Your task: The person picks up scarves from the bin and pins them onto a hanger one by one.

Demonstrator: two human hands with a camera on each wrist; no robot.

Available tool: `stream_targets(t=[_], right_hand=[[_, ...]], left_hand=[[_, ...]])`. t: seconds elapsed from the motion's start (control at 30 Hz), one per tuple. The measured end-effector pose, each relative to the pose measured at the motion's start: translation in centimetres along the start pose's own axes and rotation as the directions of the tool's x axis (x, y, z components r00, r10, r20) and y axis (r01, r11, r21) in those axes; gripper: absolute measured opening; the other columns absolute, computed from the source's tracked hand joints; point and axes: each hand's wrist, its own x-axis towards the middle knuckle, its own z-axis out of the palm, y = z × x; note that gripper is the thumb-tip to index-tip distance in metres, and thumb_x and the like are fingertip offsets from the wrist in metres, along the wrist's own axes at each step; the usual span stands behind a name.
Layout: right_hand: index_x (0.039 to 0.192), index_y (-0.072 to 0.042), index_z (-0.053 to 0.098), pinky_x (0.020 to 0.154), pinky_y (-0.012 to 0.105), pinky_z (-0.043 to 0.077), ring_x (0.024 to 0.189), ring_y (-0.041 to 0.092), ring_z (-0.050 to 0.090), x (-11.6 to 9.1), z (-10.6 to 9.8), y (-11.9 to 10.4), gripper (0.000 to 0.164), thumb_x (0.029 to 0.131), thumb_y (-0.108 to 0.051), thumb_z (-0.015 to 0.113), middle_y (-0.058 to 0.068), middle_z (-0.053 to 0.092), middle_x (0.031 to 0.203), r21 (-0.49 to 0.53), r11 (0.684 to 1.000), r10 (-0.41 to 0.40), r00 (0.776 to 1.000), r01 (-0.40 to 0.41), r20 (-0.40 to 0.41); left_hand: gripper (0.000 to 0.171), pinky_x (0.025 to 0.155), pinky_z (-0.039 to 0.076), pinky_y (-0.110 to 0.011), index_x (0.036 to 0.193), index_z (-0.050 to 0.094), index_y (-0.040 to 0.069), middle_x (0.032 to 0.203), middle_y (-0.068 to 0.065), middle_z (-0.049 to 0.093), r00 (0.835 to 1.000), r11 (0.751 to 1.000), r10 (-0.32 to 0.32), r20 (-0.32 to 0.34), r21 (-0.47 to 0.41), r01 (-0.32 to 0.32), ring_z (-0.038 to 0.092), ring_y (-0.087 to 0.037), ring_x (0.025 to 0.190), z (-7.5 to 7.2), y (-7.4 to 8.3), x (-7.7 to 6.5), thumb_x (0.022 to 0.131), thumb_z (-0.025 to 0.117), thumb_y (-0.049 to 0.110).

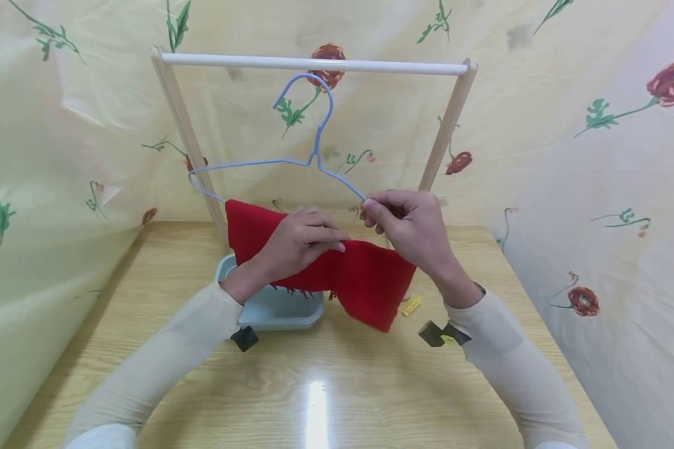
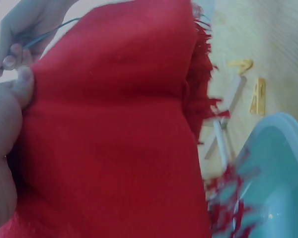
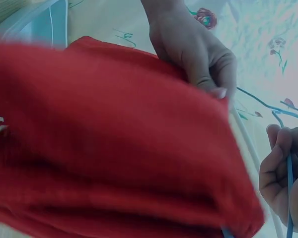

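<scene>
A red fringed scarf (image 1: 371, 280) hangs folded over the lower bar of a blue clothes hanger (image 1: 269, 161). My left hand (image 1: 303, 240) pinches the scarf's top edge near its middle, thumb in front. In the left wrist view the cloth (image 2: 114, 129) fills most of the picture, its fringe on the right. My right hand (image 1: 410, 224) grips the hanger's right shoulder, just above the scarf's right part. The right wrist view shows that hand (image 3: 288, 173) with its fingers curled round the blue wire. The hanger's hook points up, below the rack's rail and off it.
A wooden rack with a white rail (image 1: 314, 63) stands at the back of the table (image 1: 359, 386). Under the scarf sits a pale blue basin (image 1: 281, 321). Yellow clothespins (image 2: 258, 96) lie on the table beside it. Flowered sheeting (image 1: 595, 187) surrounds the table.
</scene>
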Motion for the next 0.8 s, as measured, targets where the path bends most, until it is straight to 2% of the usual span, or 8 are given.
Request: stream_targets(t=[0.07,0.13,0.3,0.4,0.57,0.7,0.8], right_hand=[[0.097,0.007,0.077,0.061,0.019,0.055,0.064,0.013,0.065,-0.1,0.1,0.1,0.009,0.093,0.001,0.072,0.015,0.071,0.078,-0.003,1.000,-0.008,1.000,0.008,0.015],[0.097,0.007,0.077,0.060,0.020,0.055,0.063,0.015,0.065,-0.1,0.2,0.2,0.008,0.092,0.002,0.072,0.014,0.071,0.077,0.004,1.000,-0.015,1.000,0.015,0.020],[0.098,0.008,0.076,0.061,0.021,0.056,0.063,0.019,0.065,-0.1,0.6,0.2,0.009,0.092,0.003,0.072,0.014,0.071,0.076,0.028,0.999,-0.024,1.000,0.024,0.019],[0.099,0.008,0.077,0.062,0.021,0.056,0.064,0.019,0.065,0.0,0.7,0.1,0.010,0.093,0.002,0.072,0.014,0.071,0.077,0.037,0.999,-0.018,1.000,0.017,0.021],[0.099,0.007,0.077,0.062,0.022,0.057,0.064,0.019,0.065,0.0,0.7,0.1,0.009,0.093,0.002,0.071,0.015,0.071,0.077,0.042,0.999,0.000,1.000,0.000,0.017],[0.098,0.007,0.076,0.062,0.021,0.057,0.065,0.015,0.065,-0.1,0.5,0.3,0.009,0.093,0.002,0.071,0.016,0.071,0.078,0.041,0.999,0.012,1.000,-0.012,0.010],[0.099,0.007,0.076,0.063,0.020,0.056,0.065,0.014,0.065,-0.2,0.4,0.5,0.010,0.094,0.001,0.071,0.017,0.072,0.079,0.029,0.999,0.024,1.000,-0.024,0.010]], left_hand=[[0.029,0.080,0.046,-0.034,0.110,0.080,0.009,0.098,-0.004,0.075,1.000,1.000,0.012,-0.020,-0.027,-0.012,0.064,-0.019,0.092,-0.1,-0.1,-0.1,0.081,0.086,0.008],[0.031,0.079,0.045,-0.034,0.111,0.080,0.010,0.098,-0.003,0.074,0.999,1.000,0.024,-0.027,-0.011,-0.024,0.064,-0.019,0.091,-0.1,-0.2,-0.2,0.080,0.086,0.009],[0.031,0.076,0.046,-0.030,0.111,0.080,0.011,0.096,-0.003,0.074,0.999,0.993,0.049,0.011,0.108,-0.050,0.066,-0.017,0.087,0.4,-0.2,-0.5,0.082,0.087,0.018],[0.030,0.077,0.049,-0.030,0.110,0.080,0.011,0.097,-0.003,0.075,0.998,0.987,0.045,0.040,0.150,-0.050,0.067,-0.017,0.087,0.5,0.0,-0.5,0.083,0.087,0.021],[0.034,0.080,0.052,-0.031,0.114,0.079,0.012,0.100,-0.003,0.076,0.993,0.981,-0.027,0.114,0.193,0.004,0.069,-0.017,0.089,0.3,0.2,-0.3,0.085,0.085,0.028],[0.039,0.087,0.055,-0.034,0.121,0.076,0.013,0.106,-0.002,0.077,0.974,0.976,-0.097,0.207,0.211,0.052,0.072,-0.017,0.094,-0.1,0.1,-0.5,0.089,0.081,0.034],[0.042,0.093,0.054,-0.037,0.126,0.073,0.013,0.113,-0.001,0.076,0.958,0.974,-0.151,0.244,0.202,0.102,0.072,-0.017,0.101,-0.6,-0.1,-1.0,0.092,0.077,0.037]])
